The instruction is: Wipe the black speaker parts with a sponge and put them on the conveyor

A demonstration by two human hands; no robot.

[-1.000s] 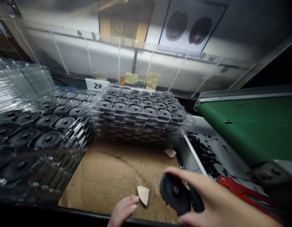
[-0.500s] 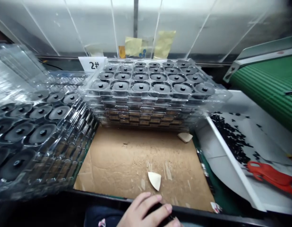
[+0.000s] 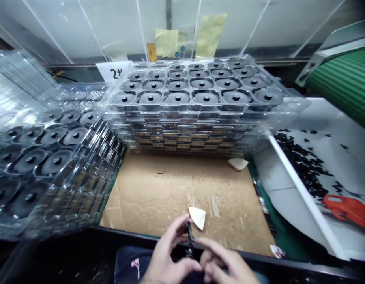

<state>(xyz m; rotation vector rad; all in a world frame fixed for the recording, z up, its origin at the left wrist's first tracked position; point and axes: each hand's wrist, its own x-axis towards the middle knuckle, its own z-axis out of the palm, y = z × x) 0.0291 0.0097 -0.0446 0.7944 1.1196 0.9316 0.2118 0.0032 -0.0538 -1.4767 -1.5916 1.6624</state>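
Low in the view, in front of the board's near edge, my left hand (image 3: 169, 254) grips a thin black part (image 3: 189, 238) between its thumb and fingers. The part is seen nearly edge-on, so its full shape is hidden. My right hand (image 3: 226, 262) is beside it on the right, fingers curled and pressed together close to the part. Whatever sits in those fingertips is too small or hidden to make out. Just beyond the left fingertips, a white wedge-shaped pad (image 3: 198, 217) lies on the cardboard sheet (image 3: 158, 193).
Clear plastic trays (image 3: 182, 106) of round black parts are stacked at the back, with another stack (image 3: 56, 161) at left. A second white wedge (image 3: 238, 163) lies far right. The white bin (image 3: 303, 205) holds small black pieces (image 3: 303, 165) and a red-handled tool (image 3: 348, 209). A green conveyor (image 3: 345, 79) stands beyond.
My right hand has come into view beside the left. My left hand has turned and raised the black part, which was mostly hidden under its fingers. The camera view has shifted slightly.
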